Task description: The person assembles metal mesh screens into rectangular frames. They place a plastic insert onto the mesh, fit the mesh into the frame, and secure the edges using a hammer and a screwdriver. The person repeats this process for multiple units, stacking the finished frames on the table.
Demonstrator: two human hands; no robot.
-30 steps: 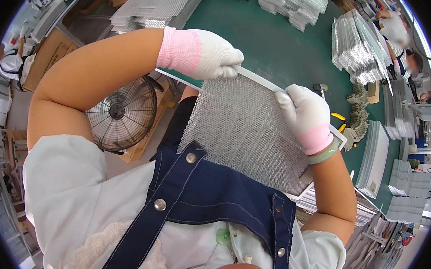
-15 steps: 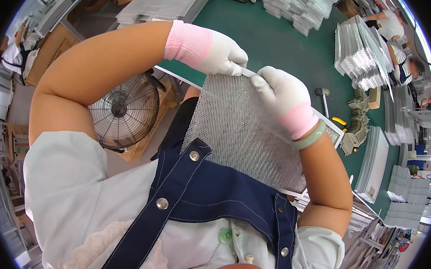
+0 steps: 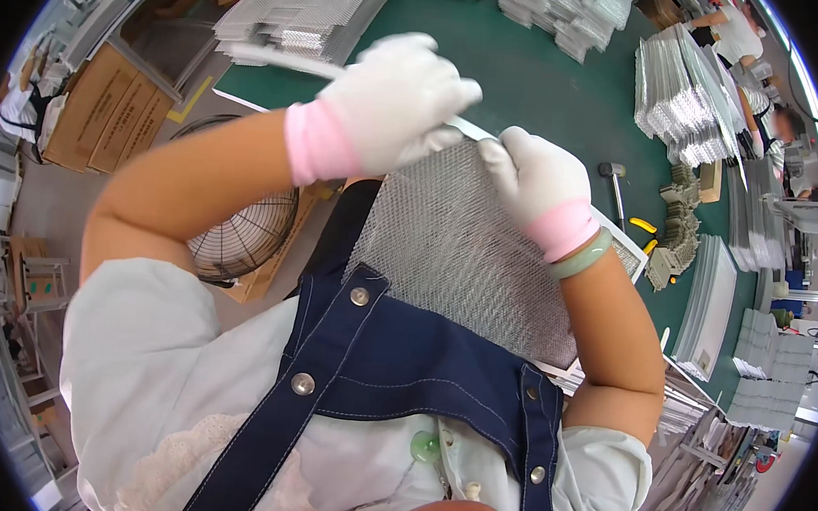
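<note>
A silvery wire-mesh panel (image 3: pixel 465 250) leans from the table edge against my apron. My right hand (image 3: pixel 547 180), in a white glove with a pink cuff, pinches a narrow white strip (image 3: pixel 471 128) at the panel's far corner. My left hand (image 3: pixel 395 100), gloved alike and slightly blurred, is closed around the same strip just left of it. A length of the strip sticks out beyond my left hand, over the mesh stack. A white-edged frame (image 3: pixel 626 255) shows partly beneath the panel, by my right wrist.
On the green table (image 3: pixel 494 83) lie a stack of mesh sheets (image 3: pixel 307 10), more silvery sheets (image 3: pixel 569 17), a hammer (image 3: pixel 613 188), yellow-handled pliers (image 3: pixel 645 229) and a pile of grey brackets (image 3: pixel 678 225). A floor fan (image 3: pixel 246 236) stands at left. People (image 3: pixel 730 33) work at far right.
My left hand has turned and shifted slightly left, and the strip's free length now shows beyond it. My right hand has stayed nearly still at the panel corner.
</note>
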